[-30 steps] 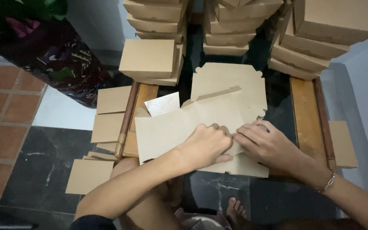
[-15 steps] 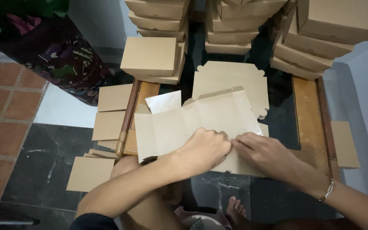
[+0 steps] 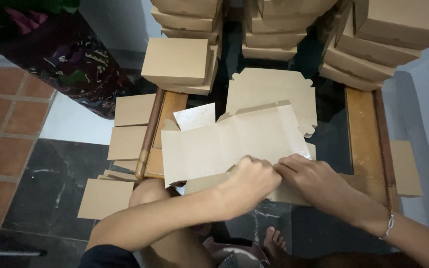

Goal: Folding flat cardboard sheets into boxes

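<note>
Head view: flat cardboard box blank (image 3: 234, 141) lies on low wooden table (image 3: 361, 121), landmark.
Left hand (image 3: 249, 181) at blank's near edge, fingers curled shut on near flap.
Right hand (image 3: 311, 178) touching left, fingers pinching same edge.
Second blank (image 3: 269, 89) behind first.
Folded box (image 3: 176, 60) at table's far left corner.
Cardboard panels (image 3: 125, 141) on floor left of table.

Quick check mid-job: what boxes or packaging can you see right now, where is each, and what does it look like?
Flat box blank: under left hand and right hand, tan, creased.
Second blank: behind it, flat, tan.
Folded box: upper left, rectangular, brown.
Stacked boxes: along the top, brown.
Loose cardboard sheets: floor at left, tan.
</note>
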